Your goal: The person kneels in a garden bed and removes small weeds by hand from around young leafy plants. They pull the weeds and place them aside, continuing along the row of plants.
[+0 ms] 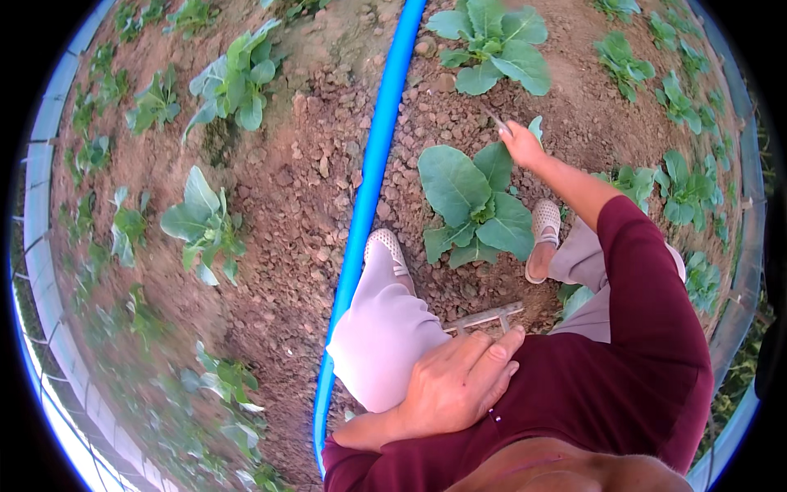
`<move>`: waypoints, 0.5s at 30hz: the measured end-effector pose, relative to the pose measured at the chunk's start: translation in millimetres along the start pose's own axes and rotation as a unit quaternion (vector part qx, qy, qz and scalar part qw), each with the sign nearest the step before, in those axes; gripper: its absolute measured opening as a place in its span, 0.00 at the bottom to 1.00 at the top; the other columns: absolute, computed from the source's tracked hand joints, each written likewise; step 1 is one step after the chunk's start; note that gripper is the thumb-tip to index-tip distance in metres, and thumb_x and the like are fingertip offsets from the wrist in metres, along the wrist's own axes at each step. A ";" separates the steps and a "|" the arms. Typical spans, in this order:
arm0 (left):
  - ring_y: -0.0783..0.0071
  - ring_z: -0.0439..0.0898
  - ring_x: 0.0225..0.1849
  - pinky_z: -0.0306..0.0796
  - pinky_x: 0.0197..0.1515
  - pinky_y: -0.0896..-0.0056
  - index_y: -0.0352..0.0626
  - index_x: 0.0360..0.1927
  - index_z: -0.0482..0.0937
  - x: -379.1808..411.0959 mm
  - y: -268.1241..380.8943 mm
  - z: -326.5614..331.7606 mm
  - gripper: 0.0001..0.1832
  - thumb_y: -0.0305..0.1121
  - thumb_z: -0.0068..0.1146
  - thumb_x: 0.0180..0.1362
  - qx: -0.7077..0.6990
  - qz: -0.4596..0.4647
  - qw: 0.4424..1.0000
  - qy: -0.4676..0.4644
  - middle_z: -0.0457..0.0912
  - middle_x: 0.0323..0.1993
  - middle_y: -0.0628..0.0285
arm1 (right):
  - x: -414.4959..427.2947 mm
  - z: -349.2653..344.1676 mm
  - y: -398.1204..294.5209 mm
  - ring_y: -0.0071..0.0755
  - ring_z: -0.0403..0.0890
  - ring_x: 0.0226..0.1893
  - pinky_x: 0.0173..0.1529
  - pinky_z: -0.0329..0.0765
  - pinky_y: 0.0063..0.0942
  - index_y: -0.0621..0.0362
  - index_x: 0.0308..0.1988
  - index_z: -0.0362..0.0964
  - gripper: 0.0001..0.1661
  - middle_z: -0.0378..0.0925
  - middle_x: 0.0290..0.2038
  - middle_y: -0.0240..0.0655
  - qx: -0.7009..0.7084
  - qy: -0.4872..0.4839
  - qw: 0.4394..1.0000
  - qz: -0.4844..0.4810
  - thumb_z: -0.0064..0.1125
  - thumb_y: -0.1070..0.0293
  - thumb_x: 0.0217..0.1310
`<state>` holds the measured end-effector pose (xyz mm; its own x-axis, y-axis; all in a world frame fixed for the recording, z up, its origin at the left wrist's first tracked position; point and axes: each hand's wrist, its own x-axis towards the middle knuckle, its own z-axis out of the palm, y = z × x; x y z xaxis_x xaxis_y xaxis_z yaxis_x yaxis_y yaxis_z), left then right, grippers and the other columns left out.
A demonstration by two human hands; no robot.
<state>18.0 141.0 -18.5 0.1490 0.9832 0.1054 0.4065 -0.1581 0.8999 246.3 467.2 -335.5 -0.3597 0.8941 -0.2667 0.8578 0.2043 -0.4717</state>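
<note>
My right hand is stretched out over the soil, its fingers closed on a thin, narrow tool. The tool's tip points toward the ground, and its full shape is too small to make out. Just below and left of this hand grows a broad-leaved, cabbage-like plant, between my two feet. My left hand lies across my lap, back upward and fingers together; its palm is hidden. Beyond its fingertips, low down, shows part of a light wooden frame.
A blue hose runs lengthwise beside my left shoe. Another leafy plant stands farther ahead. Rows of plants grow left and right in crumbly brown soil. Pale sheeting edges the plot.
</note>
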 end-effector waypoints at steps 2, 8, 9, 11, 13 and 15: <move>0.66 0.74 0.22 0.70 0.24 0.67 0.35 0.51 0.78 3.3 -5.9 -5.6 0.25 0.23 0.66 0.45 -0.006 -0.007 1.000 0.001 0.74 0.24 0.61 | 38.3 13.1 -11.7 0.62 0.77 0.46 0.51 0.72 0.51 0.61 0.45 0.70 0.23 0.78 0.42 0.56 -0.013 0.008 1.000 0.011 0.46 0.51 0.68; 0.67 0.74 0.21 0.69 0.23 0.67 0.33 0.52 0.77 8.7 -16.9 -10.6 0.27 0.21 0.66 0.44 -0.046 -0.003 0.999 0.021 0.73 0.22 0.60 | 74.0 34.3 0.5 0.63 0.76 0.48 0.54 0.71 0.52 0.63 0.45 0.70 0.25 0.77 0.45 0.57 0.002 0.043 0.999 0.015 0.45 0.49 0.68; 0.67 0.74 0.21 0.69 0.23 0.67 0.33 0.52 0.77 10.4 -18.8 -12.1 0.27 0.21 0.66 0.44 -0.055 0.003 0.998 0.025 0.73 0.22 0.60 | 65.1 35.7 17.6 0.63 0.76 0.48 0.54 0.71 0.52 0.63 0.45 0.70 0.26 0.77 0.45 0.58 0.009 0.047 0.999 0.013 0.44 0.49 0.68; 0.67 0.74 0.20 0.69 0.23 0.67 0.33 0.52 0.77 8.1 -21.1 -14.7 0.27 0.21 0.66 0.44 -0.051 -0.008 0.998 0.038 0.73 0.22 0.60 | 18.1 46.0 26.3 0.64 0.77 0.45 0.50 0.73 0.52 0.63 0.44 0.70 0.23 0.78 0.41 0.58 0.020 0.032 0.999 0.004 0.46 0.52 0.68; 0.67 0.74 0.20 0.69 0.23 0.67 0.33 0.53 0.77 7.5 -21.7 -16.4 0.27 0.21 0.67 0.44 -0.053 -0.010 0.998 0.040 0.73 0.21 0.61 | -41.6 35.6 46.0 0.66 0.78 0.42 0.46 0.73 0.52 0.62 0.44 0.69 0.20 0.78 0.38 0.58 0.037 0.004 0.999 0.019 0.48 0.54 0.68; 0.68 0.73 0.20 0.69 0.23 0.67 0.33 0.53 0.77 10.6 -21.5 -17.8 0.27 0.21 0.67 0.45 -0.054 -0.002 0.998 0.034 0.73 0.21 0.61 | -95.7 27.9 78.8 0.66 0.78 0.40 0.44 0.73 0.53 0.61 0.45 0.68 0.19 0.78 0.36 0.59 0.012 0.011 0.998 0.058 0.48 0.56 0.68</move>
<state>-5.3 156.4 -29.2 0.0855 0.9882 0.1272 0.3063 -0.1476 0.9404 338.0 386.6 -370.6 -0.2499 0.9201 -0.3015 0.8836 0.0894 -0.4597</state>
